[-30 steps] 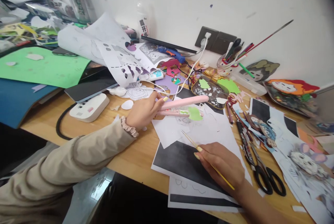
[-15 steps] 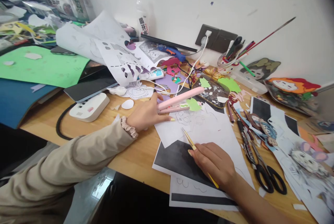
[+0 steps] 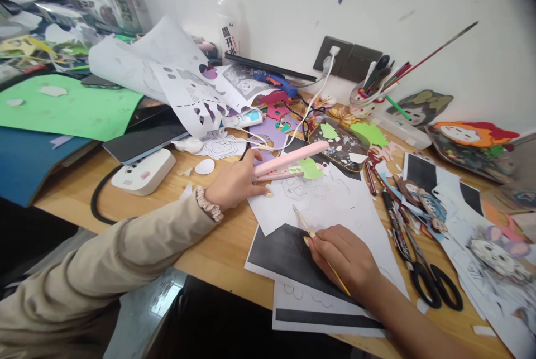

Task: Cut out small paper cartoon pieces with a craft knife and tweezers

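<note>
My left hand (image 3: 237, 183), at the end of a beige sleeve, grips the near end of a pink hair straightener (image 3: 293, 160) between its fingers and thumb. The straightener's arms are parted, with a light green paper piece (image 3: 311, 168) by the lower one. My thumb lies over white paper (image 3: 274, 214) with faint pencil drawings. My right hand (image 3: 345, 258) is closed round a slim yellow stick-like tool (image 3: 335, 272). Its pale pointed tip hovers over or touches the drawing paper; I cannot tell which. Black-printed sheets (image 3: 288, 253) lie beneath.
Scissors (image 3: 431, 281), a black marker (image 3: 393, 225) and paper cut-outs (image 3: 431, 205) lie on the right. A dark paint-marked tray (image 3: 339, 149) sits behind the drawing. On the left are a white box (image 3: 146, 172), a black tablet-like slab (image 3: 144, 138) and green paper (image 3: 67, 105).
The yellow tool has turned slightly in my right hand, its tip staying at nearly the same spot. My left thumb has drawn back a little towards the left.
</note>
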`<state>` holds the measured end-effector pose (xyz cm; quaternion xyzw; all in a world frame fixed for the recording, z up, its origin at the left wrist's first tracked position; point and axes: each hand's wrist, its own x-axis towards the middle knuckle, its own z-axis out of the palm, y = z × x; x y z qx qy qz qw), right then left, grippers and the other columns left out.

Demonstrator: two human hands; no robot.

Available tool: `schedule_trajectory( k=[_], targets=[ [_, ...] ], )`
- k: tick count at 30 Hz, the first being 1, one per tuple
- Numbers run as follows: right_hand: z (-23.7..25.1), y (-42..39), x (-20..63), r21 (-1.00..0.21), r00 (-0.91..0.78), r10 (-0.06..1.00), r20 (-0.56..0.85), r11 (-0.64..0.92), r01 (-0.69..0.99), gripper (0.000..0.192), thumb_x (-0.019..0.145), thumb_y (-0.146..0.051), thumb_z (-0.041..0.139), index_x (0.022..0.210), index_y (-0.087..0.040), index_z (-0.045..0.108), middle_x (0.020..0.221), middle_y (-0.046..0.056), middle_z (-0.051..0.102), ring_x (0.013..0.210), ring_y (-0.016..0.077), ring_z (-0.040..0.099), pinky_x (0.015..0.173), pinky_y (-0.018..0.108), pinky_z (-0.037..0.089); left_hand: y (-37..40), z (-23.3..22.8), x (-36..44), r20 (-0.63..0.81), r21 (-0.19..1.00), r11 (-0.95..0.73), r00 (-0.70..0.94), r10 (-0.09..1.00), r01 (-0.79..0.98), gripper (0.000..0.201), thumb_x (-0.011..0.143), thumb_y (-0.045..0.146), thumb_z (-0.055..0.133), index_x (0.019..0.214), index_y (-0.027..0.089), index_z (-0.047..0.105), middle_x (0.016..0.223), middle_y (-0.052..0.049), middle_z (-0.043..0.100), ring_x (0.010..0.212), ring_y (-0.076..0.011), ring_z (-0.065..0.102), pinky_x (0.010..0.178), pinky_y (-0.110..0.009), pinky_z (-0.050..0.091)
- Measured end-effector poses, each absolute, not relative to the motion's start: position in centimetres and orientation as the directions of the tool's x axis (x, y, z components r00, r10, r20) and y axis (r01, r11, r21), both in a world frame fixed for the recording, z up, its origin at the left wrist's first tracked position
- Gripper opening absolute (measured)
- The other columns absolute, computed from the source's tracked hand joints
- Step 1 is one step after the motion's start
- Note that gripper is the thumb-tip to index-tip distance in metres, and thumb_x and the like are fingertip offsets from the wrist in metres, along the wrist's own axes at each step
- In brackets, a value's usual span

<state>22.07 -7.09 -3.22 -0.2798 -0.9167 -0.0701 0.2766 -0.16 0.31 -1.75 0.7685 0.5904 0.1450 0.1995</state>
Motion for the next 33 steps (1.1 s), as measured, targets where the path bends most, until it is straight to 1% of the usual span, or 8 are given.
schedule_trajectory(
  k=[4, 10, 13, 18, 22, 24, 28, 33],
  targets=[
    [-3.1, -7.2, 22.4, -0.035, -0.698, 0.497, 0.515, 0.826, 0.562, 0.017, 0.066, -0.004, 0.055, 0.061, -0.016, 0.043, 0.057, 0.002, 0.053, 0.054, 0.0095, 0.041, 0.050, 0.024, 0.036, 0.4, -1.9, -0.2, 0.001, 0.465, -0.240, 0.271, 0.963, 0.852, 0.057, 0.061, 0.048, 0.055, 0.104, 0.016, 0.034, 0.080, -0.005, 0.056, 0.069, -0.0199, 0.055, 0.057, -0.027, 0.038],
    [-2.9, -7.2, 22.8, -0.033, -0.724, 0.517, 0.456, 0.823, 0.567, 0.019, 0.068, -0.006, 0.053, 0.056, -0.016, 0.042, 0.054, 0.000, 0.049, 0.054, 0.0088, 0.038, 0.049, 0.023, 0.033, 0.4, -1.9, -0.2, -0.014, 0.463, -0.230, 0.267, 0.964, 0.856, 0.056, 0.061, 0.047, 0.055, 0.104, 0.016, 0.034, 0.073, -0.002, 0.055, 0.064, -0.0187, 0.054, 0.055, -0.026, 0.037],
    [-2.8, -7.1, 22.9, -0.032, -0.729, 0.518, 0.446, 0.824, 0.566, 0.020, 0.068, -0.006, 0.052, 0.055, -0.016, 0.041, 0.052, -0.001, 0.046, 0.052, 0.0085, 0.036, 0.048, 0.022, 0.032, 0.4, -1.9, -0.2, -0.009, 0.468, -0.238, 0.273, 0.962, 0.851, 0.055, 0.062, 0.046, 0.055, 0.104, 0.017, 0.034, 0.073, -0.002, 0.055, 0.064, -0.0182, 0.053, 0.055, -0.026, 0.036],
    [-2.4, -7.2, 23.3, -0.036, -0.720, 0.502, 0.479, 0.831, 0.556, 0.021, 0.067, -0.005, 0.053, 0.056, -0.016, 0.040, 0.051, -0.001, 0.046, 0.051, 0.0083, 0.037, 0.047, 0.022, 0.032, 0.4, -2.0, -0.3, 0.008, 0.461, -0.249, 0.277, 0.961, 0.852, 0.055, 0.061, 0.046, 0.055, 0.103, 0.017, 0.034, 0.075, -0.003, 0.055, 0.065, -0.0186, 0.054, 0.056, -0.026, 0.037],
    [-1.9, -7.3, 23.4, -0.045, -0.680, 0.465, 0.567, 0.842, 0.538, 0.019, 0.064, -0.002, 0.056, 0.063, -0.016, 0.043, 0.055, 0.000, 0.050, 0.054, 0.0092, 0.041, 0.048, 0.023, 0.035, 0.4, -2.0, -0.2, -0.003, 0.468, -0.247, 0.281, 0.960, 0.848, 0.056, 0.061, 0.047, 0.055, 0.102, 0.017, 0.034, 0.073, -0.002, 0.055, 0.066, -0.0191, 0.054, 0.058, -0.028, 0.038],
    [-1.9, -7.4, 23.3, -0.037, -0.692, 0.437, 0.575, 0.858, 0.512, 0.019, 0.063, -0.002, 0.058, 0.069, -0.015, 0.045, 0.058, 0.001, 0.053, 0.057, 0.0098, 0.043, 0.050, 0.024, 0.036, 0.5, -2.0, -0.3, -0.009, 0.468, -0.246, 0.283, 0.959, 0.848, 0.055, 0.061, 0.048, 0.055, 0.102, 0.018, 0.034, 0.074, -0.002, 0.056, 0.067, -0.0194, 0.055, 0.059, -0.028, 0.038],
    [-2.2, -7.5, 22.7, -0.004, -0.745, 0.416, 0.522, 0.874, 0.485, 0.016, 0.064, -0.005, 0.059, 0.073, -0.013, 0.049, 0.063, 0.003, 0.055, 0.061, 0.0112, 0.047, 0.054, 0.026, 0.038, 0.5, -2.0, -0.3, -0.006, 0.457, -0.251, 0.285, 0.958, 0.853, 0.056, 0.061, 0.048, 0.054, 0.103, 0.018, 0.034, 0.080, -0.004, 0.056, 0.070, -0.0206, 0.055, 0.059, -0.029, 0.039],
    [-2.0, -7.4, 22.1, 0.018, -0.828, 0.398, 0.395, 0.898, 0.440, 0.006, 0.070, -0.007, 0.053, 0.069, -0.012, 0.052, 0.058, 0.002, 0.053, 0.058, 0.0117, 0.045, 0.052, 0.027, 0.036, 0.5, -1.8, -0.2, -0.023, 0.457, -0.239, 0.280, 0.960, 0.857, 0.055, 0.062, 0.050, 0.053, 0.103, 0.018, 0.034, 0.078, -0.003, 0.056, 0.068, -0.0200, 0.055, 0.056, -0.027, 0.038]
  ],
)
